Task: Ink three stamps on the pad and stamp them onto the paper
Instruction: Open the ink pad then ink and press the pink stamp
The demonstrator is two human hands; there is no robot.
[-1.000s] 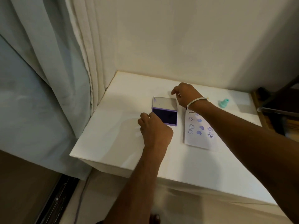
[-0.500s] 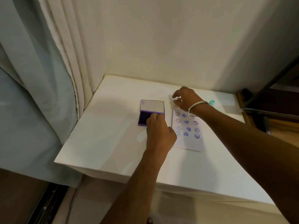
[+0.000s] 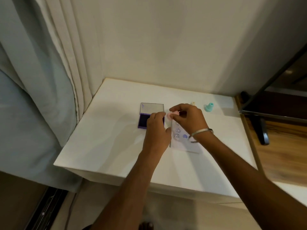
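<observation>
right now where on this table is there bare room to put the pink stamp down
Bare: the wide strip of table left of the ink pad, and the near edge below the paper. Crowded: the far right, with the teal stamp and a pale stamp, and the middle, under the left hand and right hand.

Three stamps were in view: one pink [image 3: 170, 115], one teal [image 3: 209, 107], one yellowish [image 3: 192, 103]. One ink pad [image 3: 144, 121] and one paper [image 3: 184, 143] lay there.

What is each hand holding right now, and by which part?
The right hand pinches a small pink stamp by its stem end, fingertips only. The left hand rests on the ink pad, gripping nothing visible.
</observation>
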